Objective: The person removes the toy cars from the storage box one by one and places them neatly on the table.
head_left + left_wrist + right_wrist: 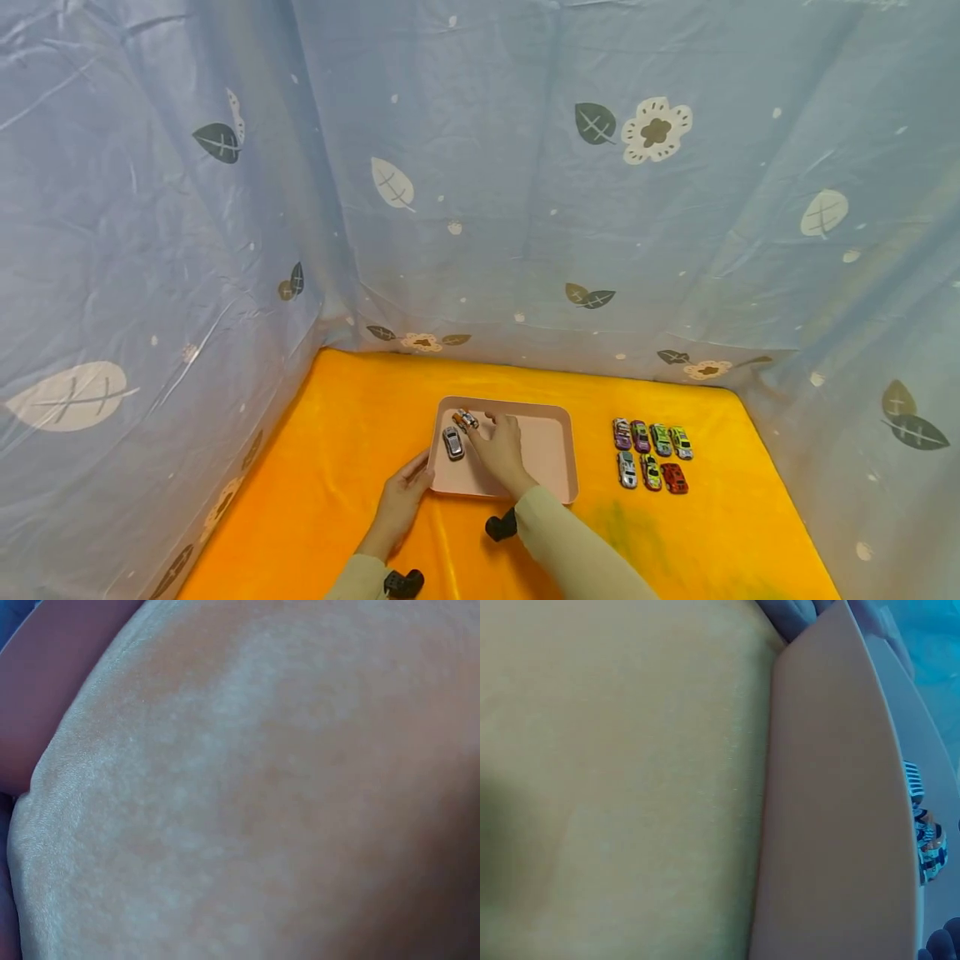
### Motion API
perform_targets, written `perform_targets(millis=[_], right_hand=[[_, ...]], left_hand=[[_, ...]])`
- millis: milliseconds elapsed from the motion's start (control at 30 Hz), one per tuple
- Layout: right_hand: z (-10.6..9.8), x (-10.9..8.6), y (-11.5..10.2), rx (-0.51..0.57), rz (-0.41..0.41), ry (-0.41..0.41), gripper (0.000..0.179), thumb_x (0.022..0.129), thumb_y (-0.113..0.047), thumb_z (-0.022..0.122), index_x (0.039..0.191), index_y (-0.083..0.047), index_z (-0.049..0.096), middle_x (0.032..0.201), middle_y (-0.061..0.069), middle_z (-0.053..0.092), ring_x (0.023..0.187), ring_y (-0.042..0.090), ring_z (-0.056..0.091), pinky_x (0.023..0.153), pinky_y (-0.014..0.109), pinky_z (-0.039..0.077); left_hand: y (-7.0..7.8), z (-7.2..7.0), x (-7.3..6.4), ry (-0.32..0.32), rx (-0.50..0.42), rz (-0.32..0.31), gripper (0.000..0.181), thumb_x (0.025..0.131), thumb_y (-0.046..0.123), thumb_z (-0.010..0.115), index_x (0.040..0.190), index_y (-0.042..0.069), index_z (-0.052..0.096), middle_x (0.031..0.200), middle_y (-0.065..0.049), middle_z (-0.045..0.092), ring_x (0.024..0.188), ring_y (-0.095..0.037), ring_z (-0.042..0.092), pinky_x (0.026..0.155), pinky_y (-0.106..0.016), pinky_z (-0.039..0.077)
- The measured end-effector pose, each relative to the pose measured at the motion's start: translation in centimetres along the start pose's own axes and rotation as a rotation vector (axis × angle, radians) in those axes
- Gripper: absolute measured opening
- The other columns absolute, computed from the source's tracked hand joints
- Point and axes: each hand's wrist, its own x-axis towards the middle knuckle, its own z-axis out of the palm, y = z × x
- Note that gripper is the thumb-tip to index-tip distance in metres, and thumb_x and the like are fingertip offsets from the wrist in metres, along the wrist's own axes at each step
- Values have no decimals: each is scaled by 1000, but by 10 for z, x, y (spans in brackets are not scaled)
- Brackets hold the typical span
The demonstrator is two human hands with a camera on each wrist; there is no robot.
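Observation:
A shallow pink tray [543, 446] lies on the yellow-orange cloth. My left hand [400, 504] holds its near left corner; in the right wrist view, fingers [791, 615] show at that corner. Over the tray's left half is my right hand [501, 448], its fingers apart, near an orange-and-white toy car [466, 420]. From the right wrist, fingertips [941, 946] appear separated from that car [931, 851], and nothing shows between them. Just nearer in the tray sits a silver-grey toy car [453, 443]. Skin fills most of the left wrist view.
Right of the tray, several toy cars stand in two rows, among them a purple one [640, 436], a green one [661, 439], a silver one [627, 469] and a red one [675, 477]. Blue patterned curtains [487, 208] enclose the yellow-orange cloth [375, 400].

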Motion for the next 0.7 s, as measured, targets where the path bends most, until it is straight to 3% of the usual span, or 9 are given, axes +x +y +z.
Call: perform_targets(millis=[300, 700], right_hand=[[11, 14, 6, -63, 1, -45, 47, 88, -21, 71, 126, 1, 55, 118, 17, 54, 113, 35, 50, 97, 50, 44], [20, 17, 16, -74, 31, -34, 36, 88, -24, 71, 118, -5, 66, 105, 9, 57, 101, 28, 53, 91, 46, 46]], left_hand=[[-2, 2, 1, -22, 0, 30, 46, 99, 21, 57, 143, 12, 49, 143, -12, 49, 131, -26, 45, 99, -28, 46], [0, 1, 1, -2, 19, 11, 47, 98, 22, 59, 143, 11, 49, 142, -13, 49, 131, -27, 45, 98, -28, 47]])
